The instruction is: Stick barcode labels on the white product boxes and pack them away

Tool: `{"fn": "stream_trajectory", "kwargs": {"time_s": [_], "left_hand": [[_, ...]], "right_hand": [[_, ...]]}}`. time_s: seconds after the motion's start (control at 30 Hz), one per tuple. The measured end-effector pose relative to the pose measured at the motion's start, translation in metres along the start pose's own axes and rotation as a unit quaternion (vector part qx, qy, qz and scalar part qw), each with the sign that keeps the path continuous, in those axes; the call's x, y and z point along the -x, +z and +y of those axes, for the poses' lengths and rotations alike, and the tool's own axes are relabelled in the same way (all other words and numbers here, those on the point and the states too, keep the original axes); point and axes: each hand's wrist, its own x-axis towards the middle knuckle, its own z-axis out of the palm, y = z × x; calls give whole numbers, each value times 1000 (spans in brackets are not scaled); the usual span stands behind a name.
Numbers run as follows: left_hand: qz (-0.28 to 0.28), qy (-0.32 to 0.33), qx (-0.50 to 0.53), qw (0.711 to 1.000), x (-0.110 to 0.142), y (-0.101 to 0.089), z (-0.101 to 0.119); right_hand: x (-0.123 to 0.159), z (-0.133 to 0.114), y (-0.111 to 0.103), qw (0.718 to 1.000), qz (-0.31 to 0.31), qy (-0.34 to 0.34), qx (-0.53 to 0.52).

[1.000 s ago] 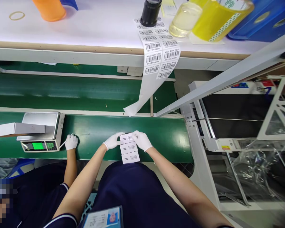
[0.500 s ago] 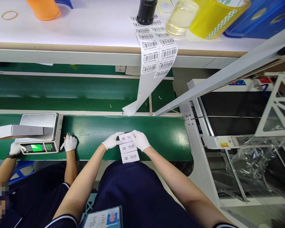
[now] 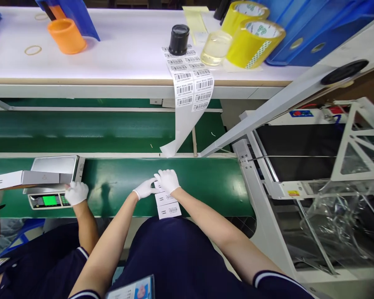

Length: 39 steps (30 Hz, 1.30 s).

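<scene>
Three small white boxes with barcode labels are lined up from the green work surface toward my body. The nearest box point(image 3: 169, 210) and the middle box point(image 3: 164, 198) show their printed tops. My white-gloved left hand point(image 3: 145, 189) grips the far box point(image 3: 157, 185) at its left edge. Over the top of that same box lies my gloved right hand point(image 3: 168, 181), its fingers bent together across it and hiding most of its label. Whether anything else is under those fingers cannot be seen.
To the left, a co-worker's gloved hand point(image 3: 77, 193) is beside a scale point(image 3: 54, 199) under a long white box point(image 3: 26, 178). A strip of barcode labels point(image 3: 184, 120) hangs off the shelf, beneath a black loupe point(image 3: 178, 40). Tape rolls point(image 3: 255, 45) stand nearby; a white frame point(image 3: 255, 116) rises at right.
My right hand has moved left from the far box's right edge to cover its top. The co-worker's hand has shifted left to the scale. The whole view has tilted and shifted somewhat.
</scene>
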Motion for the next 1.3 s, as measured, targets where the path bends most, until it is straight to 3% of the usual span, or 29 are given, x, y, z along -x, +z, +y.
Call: {"fn": "stream_trajectory", "kwargs": {"time_s": [0.17, 0.23, 0.33, 0.37, 0.47, 0.53, 0.6, 0.67, 0.77, 0.8, 0.87, 0.93, 1.0, 1.07, 1.3], "left_hand": [[41, -15, 76, 996, 2, 10, -1], [126, -6, 117, 985, 2, 27, 0], [285, -20, 151, 946, 1, 60, 4], [320, -32, 151, 935, 2, 70, 5], [363, -59, 94, 925, 5, 81, 11], [381, -54, 23, 923, 7, 71, 25], [408, -3, -49, 912, 8, 51, 57], [429, 106, -110, 890, 7, 28, 109], [414, 299, -197, 837, -1, 3, 207], [406, 344, -221, 818, -6, -2, 238], [386, 400, -242, 795, -18, -8, 288], [353, 425, -224, 803, -31, -10, 320], [324, 421, -185, 827, -39, -9, 336], [319, 401, -159, 844, -41, -6, 345], [348, 351, -148, 857, -26, 4, 364]], "right_hand": [[9, 43, 10, 968, 18, 114, -224], [17, 48, 18, 939, -3, 113, -326], [29, 38, 38, 856, -17, 140, -496], [32, 34, 43, 846, -14, 149, -511], [34, 29, 36, 882, -8, 144, -448], [31, 36, 4, 900, -2, 140, -413], [26, 46, -53, 906, 70, 120, -401], [19, 56, -124, 897, 216, 63, -380], [3, 65, -225, 851, 411, -42, -323], [-3, 66, -251, 841, 441, -71, -305], [-13, 66, -284, 840, 444, -105, -294], [-19, 65, -298, 854, 417, -108, -293], [-20, 63, -301, 861, 411, -102, -283], [-18, 63, -300, 854, 431, -118, -267], [-11, 67, -303, 836, 464, -202, -213]]}}
